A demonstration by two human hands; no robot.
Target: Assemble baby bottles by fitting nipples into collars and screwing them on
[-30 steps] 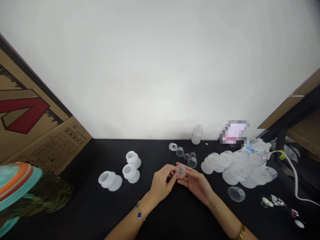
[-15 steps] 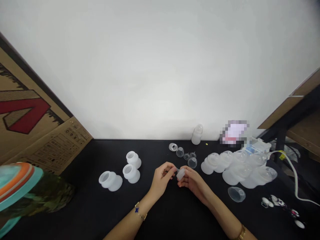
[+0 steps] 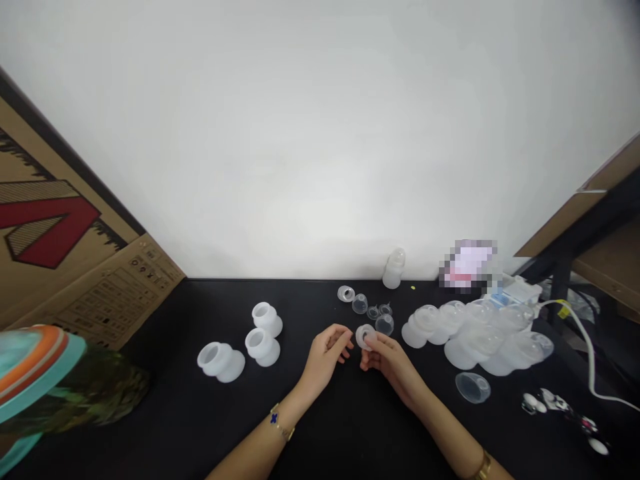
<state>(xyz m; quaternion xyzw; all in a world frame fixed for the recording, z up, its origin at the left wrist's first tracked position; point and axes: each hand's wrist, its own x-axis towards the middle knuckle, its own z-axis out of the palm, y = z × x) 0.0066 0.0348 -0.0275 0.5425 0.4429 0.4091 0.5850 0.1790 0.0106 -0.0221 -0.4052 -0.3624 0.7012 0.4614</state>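
My right hand [image 3: 387, 360] grips a translucent white bottle collar ring [image 3: 364, 337] between thumb and fingers, its round opening turned towards me. Just left of it, a small gap away, is my left hand [image 3: 330, 347], with its fingers curled and the thumb against the index finger; nothing shows in its grasp. Beyond the hands lie a clear bottle nipple [image 3: 385, 325], another nipple [image 3: 360, 304], small clear valve-like pieces [image 3: 373, 312] and another ring [image 3: 346, 294]. Three open-necked white bottles [image 3: 263, 347] rest to the left.
Several translucent domed bottles [image 3: 467, 350] cluster on the right, with a clear cap [image 3: 473, 388] in front. One capped bottle [image 3: 395, 269] stands by the wall. A white cable [image 3: 593, 360] and a charm strap [image 3: 565, 410] lie far right. A large jar [image 3: 75, 387] and cardboard box [image 3: 145, 273] stand left.
My right hand has turned the collar ring so that its opening faces me. My left fingers have come away from it, leaving a small gap.
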